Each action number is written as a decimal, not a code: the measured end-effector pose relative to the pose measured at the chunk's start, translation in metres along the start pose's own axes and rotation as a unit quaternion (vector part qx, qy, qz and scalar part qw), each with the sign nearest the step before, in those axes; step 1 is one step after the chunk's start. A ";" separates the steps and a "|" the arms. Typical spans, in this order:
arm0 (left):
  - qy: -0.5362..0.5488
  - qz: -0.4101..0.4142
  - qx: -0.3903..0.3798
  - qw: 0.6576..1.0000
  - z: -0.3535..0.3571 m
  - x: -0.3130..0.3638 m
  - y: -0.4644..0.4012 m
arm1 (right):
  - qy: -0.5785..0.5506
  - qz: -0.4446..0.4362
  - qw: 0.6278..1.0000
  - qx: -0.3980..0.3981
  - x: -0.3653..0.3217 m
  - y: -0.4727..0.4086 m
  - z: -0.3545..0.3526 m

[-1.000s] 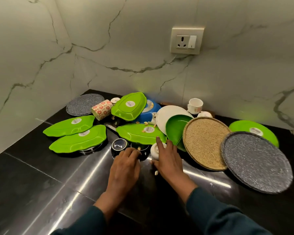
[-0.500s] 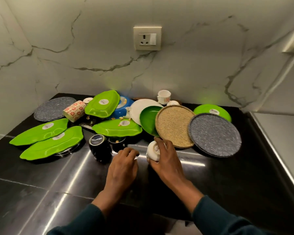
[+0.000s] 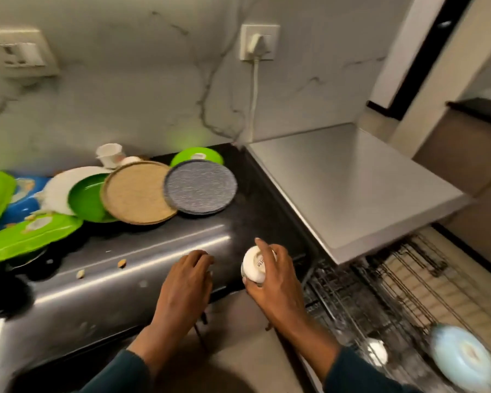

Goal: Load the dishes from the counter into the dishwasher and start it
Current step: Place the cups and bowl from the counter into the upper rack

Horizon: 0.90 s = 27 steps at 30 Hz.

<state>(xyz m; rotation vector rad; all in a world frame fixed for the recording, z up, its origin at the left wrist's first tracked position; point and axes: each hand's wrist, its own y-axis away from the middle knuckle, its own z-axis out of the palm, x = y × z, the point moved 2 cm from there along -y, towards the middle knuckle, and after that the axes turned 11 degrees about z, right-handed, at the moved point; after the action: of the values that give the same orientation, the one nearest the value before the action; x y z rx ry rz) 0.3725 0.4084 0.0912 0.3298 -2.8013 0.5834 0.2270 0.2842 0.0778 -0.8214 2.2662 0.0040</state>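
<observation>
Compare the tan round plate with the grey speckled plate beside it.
The tan plate is woven-looking and has a raised rim; the grey plate is speckled and smaller. The grey plate overlaps the tan plate's right edge. Both are round and sit on the black counter.

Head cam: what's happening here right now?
A person is loading dishes. The right hand grips a small white cup at the counter's edge, beside the pulled-out dishwasher rack, which already holds a pale round dish. The left hand is curled over the black counter; whether it holds anything can't be seen. Green, tan and grey plates wait piled at the back.
</observation>
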 end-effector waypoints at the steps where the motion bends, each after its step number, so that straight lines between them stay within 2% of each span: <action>1: 0.008 0.031 -0.007 0.999 0.011 0.016 -0.008 | 0.006 0.021 1.000 0.021 0.020 0.007 -0.015; 6: 0.039 0.182 -0.054 0.981 0.060 0.092 -0.036 | 0.035 0.125 0.987 0.094 0.109 0.044 -0.077; 10: 0.055 0.285 -0.105 0.951 0.107 0.164 -0.055 | 0.029 0.199 0.974 0.102 0.179 0.070 -0.112; 13: 0.074 0.253 -0.169 0.950 0.163 0.204 -0.062 | -0.008 0.245 0.967 0.062 0.236 0.082 -0.123; 16: 0.061 0.218 -0.236 0.945 0.222 0.226 -0.060 | -0.112 0.331 0.937 0.018 0.286 0.082 -0.122; 19: 0.056 0.171 -0.256 0.950 0.270 0.238 -0.062 | -0.155 0.363 0.918 -0.020 0.326 0.077 -0.116; 24: 0.043 0.150 -0.290 0.944 0.327 0.237 -0.073 | -0.094 0.330 0.933 -0.108 0.380 0.058 -0.085; 27: 0.039 0.164 -0.304 0.938 0.346 0.228 -0.076 | 0.012 0.273 0.950 -0.151 0.400 0.042 -0.059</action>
<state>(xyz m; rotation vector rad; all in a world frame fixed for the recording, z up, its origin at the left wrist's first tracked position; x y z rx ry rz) 0.1079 0.1584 -0.1207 -0.2823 -2.7932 -0.2261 -0.0507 0.0810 -0.1394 -0.3132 2.4804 0.6093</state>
